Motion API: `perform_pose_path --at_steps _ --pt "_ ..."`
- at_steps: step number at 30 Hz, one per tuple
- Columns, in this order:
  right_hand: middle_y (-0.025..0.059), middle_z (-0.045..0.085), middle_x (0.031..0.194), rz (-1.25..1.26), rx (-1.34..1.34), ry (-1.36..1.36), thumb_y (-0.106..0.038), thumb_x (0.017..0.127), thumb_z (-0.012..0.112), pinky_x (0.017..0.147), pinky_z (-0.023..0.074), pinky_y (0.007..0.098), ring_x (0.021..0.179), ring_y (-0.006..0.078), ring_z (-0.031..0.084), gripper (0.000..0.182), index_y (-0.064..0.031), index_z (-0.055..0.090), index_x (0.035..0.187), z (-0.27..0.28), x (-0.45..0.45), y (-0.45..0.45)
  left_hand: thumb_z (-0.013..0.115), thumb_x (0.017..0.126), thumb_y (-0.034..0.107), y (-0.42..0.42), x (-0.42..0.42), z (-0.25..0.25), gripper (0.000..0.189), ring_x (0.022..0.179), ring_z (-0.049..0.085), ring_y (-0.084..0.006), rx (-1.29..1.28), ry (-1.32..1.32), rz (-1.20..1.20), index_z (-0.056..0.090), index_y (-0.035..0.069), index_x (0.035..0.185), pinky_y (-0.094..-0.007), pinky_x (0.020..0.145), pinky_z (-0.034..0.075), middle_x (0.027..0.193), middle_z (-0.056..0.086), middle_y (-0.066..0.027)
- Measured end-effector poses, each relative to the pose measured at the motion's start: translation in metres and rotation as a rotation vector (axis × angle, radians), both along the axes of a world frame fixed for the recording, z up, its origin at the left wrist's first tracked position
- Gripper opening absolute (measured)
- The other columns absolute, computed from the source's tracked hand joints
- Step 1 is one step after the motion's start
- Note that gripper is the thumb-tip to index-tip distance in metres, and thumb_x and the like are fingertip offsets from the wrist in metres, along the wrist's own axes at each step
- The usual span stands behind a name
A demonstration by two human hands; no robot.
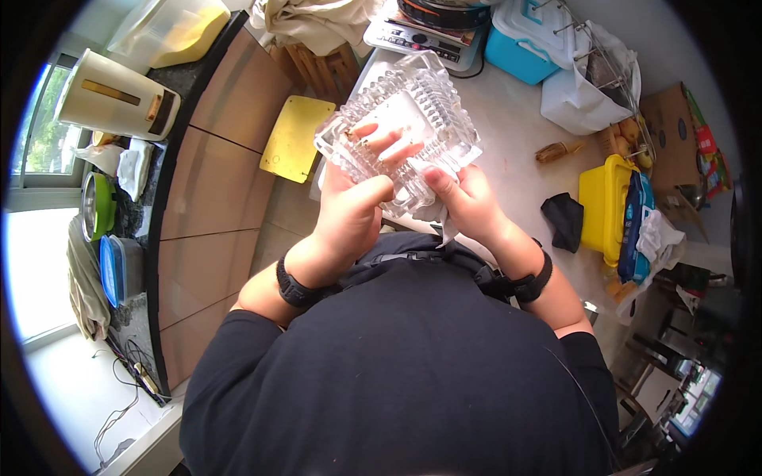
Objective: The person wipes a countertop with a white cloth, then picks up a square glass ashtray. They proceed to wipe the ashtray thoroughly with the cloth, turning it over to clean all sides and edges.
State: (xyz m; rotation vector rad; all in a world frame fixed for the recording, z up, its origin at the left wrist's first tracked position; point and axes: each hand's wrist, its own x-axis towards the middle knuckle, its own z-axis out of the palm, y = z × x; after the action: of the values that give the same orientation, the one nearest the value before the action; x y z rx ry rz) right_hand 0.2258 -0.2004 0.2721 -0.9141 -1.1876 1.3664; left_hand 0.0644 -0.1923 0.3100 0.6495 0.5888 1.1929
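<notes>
In front of my chest, above the floor and the near end of the table, I hold a clear, square, ribbed container point(417, 110). Its corners are faceted, and a few small brown specks show on its flat middle. My left hand point(351, 208) grips its near left side, thumb bent over the edge. Some fingers are visible in or through the clear middle; which of the two I cannot tell. My right hand point(476, 205) pinches the near right corner with its thumb on top. A piece of white tissue point(447, 229) hangs beneath that hand.
The pale table point(506, 125) bears a cooker with a control panel point(425, 41), a blue lidded box point(524, 50), a yellow bin point(598, 205), a black cloth point(562, 220) and a small brush point(556, 152). Left are a yellow stool point(297, 140) and a dark counter point(156, 196).
</notes>
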Motion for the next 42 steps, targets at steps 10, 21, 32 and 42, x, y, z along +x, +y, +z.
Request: perform_pose_path --at_steps 10,21,32,42 --pt "0.0133 0.053 0.063 -0.063 0.446 -0.62 -0.022 0.095 0.05 0.055 0.0407 0.0349 0.055 0.0271 0.05 0.03 0.0023 0.059 0.079 0.011 0.038 -0.002 0.04 0.063 -0.008 0.0 0.019 -0.001 0.068 0.129 0.038 -0.0407 -0.054 -0.027 -0.036 0.033 0.01 0.128 -0.0513 0.106 0.033 0.138 0.039 -0.0227" --pt "0.0074 0.056 0.06 -0.143 -0.026 -0.389 -0.027 0.093 0.053 0.051 0.0399 0.0297 0.055 0.011 0.049 0.037 0.0033 0.059 0.074 0.011 0.043 -0.019 0.04 0.07 -0.013 -0.001 0.034 -0.008 0.065 0.128 0.041 -0.0374 -0.075 -0.052 -0.106 0.03 0.011 0.13 -0.0404 0.093 0.047 0.135 0.04 -0.0204" --pt "0.0177 0.059 0.066 -0.089 0.274 -0.7 -0.02 0.089 0.056 0.056 0.0438 0.0361 0.057 0.0308 0.056 0.025 0.0024 0.061 0.078 0.011 0.061 -0.018 0.039 0.068 -0.013 0.0 0.037 -0.011 0.069 0.13 0.037 -0.0394 -0.064 0.034 -0.155 0.032 0.011 0.132 -0.0488 0.105 0.037 0.138 0.039 -0.0227" --pt "0.0143 0.055 0.057 -0.089 -0.141 -0.592 -0.019 0.091 0.055 0.051 0.0397 0.0342 0.049 0.0234 0.052 0.032 0.0035 0.058 0.068 0.025 0.062 -0.029 0.042 0.068 -0.014 -0.005 0.044 -0.022 0.069 0.128 0.04 -0.0399 0.046 0.024 -0.17 0.034 0.012 0.131 -0.0476 0.103 0.039 0.137 0.04 -0.0241"
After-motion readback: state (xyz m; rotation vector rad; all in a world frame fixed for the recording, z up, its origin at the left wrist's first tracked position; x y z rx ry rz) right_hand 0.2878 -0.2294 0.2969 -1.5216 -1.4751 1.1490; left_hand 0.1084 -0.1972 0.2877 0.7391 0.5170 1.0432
